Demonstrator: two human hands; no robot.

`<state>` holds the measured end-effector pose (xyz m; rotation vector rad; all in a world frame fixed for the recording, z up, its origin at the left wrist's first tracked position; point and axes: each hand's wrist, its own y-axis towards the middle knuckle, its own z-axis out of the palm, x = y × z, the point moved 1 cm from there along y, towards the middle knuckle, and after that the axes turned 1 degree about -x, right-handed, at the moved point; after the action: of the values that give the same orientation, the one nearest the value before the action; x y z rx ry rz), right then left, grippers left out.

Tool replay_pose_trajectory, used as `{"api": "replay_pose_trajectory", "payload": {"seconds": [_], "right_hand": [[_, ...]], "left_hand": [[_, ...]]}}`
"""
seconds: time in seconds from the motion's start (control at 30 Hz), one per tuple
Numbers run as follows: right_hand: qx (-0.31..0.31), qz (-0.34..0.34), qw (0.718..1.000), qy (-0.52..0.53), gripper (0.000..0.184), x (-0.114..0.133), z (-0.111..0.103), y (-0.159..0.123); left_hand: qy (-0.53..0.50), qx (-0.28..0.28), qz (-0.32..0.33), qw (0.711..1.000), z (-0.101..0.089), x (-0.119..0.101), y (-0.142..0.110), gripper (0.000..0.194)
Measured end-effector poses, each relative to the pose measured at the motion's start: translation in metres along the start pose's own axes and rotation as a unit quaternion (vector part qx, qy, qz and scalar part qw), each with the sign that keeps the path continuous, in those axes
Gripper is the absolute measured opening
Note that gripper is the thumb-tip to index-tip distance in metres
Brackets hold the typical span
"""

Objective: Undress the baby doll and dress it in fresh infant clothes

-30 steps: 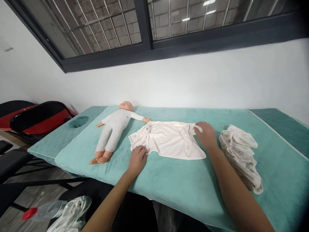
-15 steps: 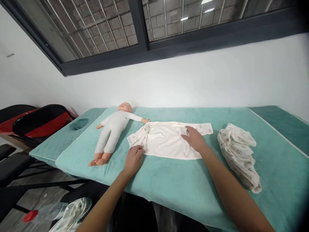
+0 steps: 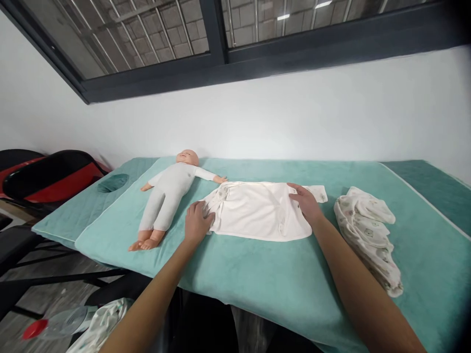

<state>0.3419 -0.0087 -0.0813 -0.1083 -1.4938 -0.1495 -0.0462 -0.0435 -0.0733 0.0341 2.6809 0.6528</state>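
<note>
Taking the white garment (image 3: 253,211) as the dial's centre, a clear bottle (image 3: 62,321) with a red cap and a rumpled cloth (image 3: 105,326) lie at 8 o'clock, below the padded bed (image 3: 279,279). On the bed, the left hand (image 3: 200,215) rests over the garment's edge at 9 o'clock, probably to anchor that side; its thumb is apart from the fingers, though whether they pinch any cloth I cannot tell. The right hand (image 3: 304,202) lies across the 2 o'clock edge, thumb and forefinger apart and grip again unclear, perhaps smoothing the fabric, while a patterned sleeve (image 3: 320,193) sticks out beyond it. The garment is spread nearly flat between them, which seems to keep its shape easy to reach. A crumpled patterned pile (image 3: 368,233) sits well apart at 3 o'clock, likely to leave working room. At 10 o'clock a doll (image 3: 171,181) lies face up, feet towards the near edge, presumably placed there to be clear of the hands.
</note>
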Motion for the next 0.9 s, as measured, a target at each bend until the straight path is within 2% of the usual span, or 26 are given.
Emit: {"api": "replay_pose_trajectory", "payload": {"seconds": [0.07,0.17,0.27,0.33,0.43,0.53,0.6,0.67,0.73,0.77,0.83,0.9], "right_hand": [[0.012,0.008,1.000,-0.012,0.061,-0.002,0.000,-0.002],[0.030,-0.013,0.996,-0.079,0.069,-0.005,0.003,-0.007],[-0.017,-0.063,0.975,-0.212,0.069,-0.008,0.003,-0.008],[-0.062,-0.108,0.945,-0.302,0.064,-0.009,0.001,-0.006],[-0.093,-0.170,0.901,-0.389,0.049,-0.008,-0.004,-0.006],[-0.113,-0.248,0.847,-0.457,0.034,0.002,-0.003,-0.014],[-0.125,-0.302,0.805,-0.496,0.030,0.013,0.003,-0.023],[-0.119,-0.342,0.775,-0.517,0.029,0.024,0.012,-0.033],[-0.069,-0.376,0.764,-0.519,0.028,0.032,0.025,-0.045],[-0.021,-0.390,0.764,-0.513,0.028,0.033,0.033,-0.051],[0.103,-0.407,0.761,-0.495,0.028,0.030,0.052,-0.065],[0.218,-0.407,0.743,-0.485,0.034,0.024,0.072,-0.080]], "left_hand": [[-0.015,0.015,-0.050,0.999,0.006,0.004,0.012,0.031],[-0.092,0.001,-0.126,0.988,0.008,0.011,0.026,0.021],[-0.133,-0.033,-0.177,0.975,0.005,0.017,0.044,0.026],[-0.159,-0.055,-0.205,0.964,0.003,0.021,0.056,0.028],[-0.204,-0.056,-0.231,0.950,0.000,0.026,0.064,0.028],[-0.250,-0.047,-0.223,0.941,-0.001,0.031,0.056,0.031],[-0.285,-0.047,-0.209,0.934,-0.002,0.037,0.045,0.035],[-0.332,-0.056,-0.208,0.918,-0.004,0.045,0.035,0.039],[-0.352,-0.061,-0.212,0.910,-0.005,0.055,0.028,0.039],[-0.334,-0.049,-0.205,0.919,-0.006,0.059,0.027,0.038],[-0.238,0.006,-0.159,0.958,-0.007,0.063,0.029,0.037],[-0.133,0.065,-0.102,0.984,-0.006,0.064,0.034,0.034]]}}
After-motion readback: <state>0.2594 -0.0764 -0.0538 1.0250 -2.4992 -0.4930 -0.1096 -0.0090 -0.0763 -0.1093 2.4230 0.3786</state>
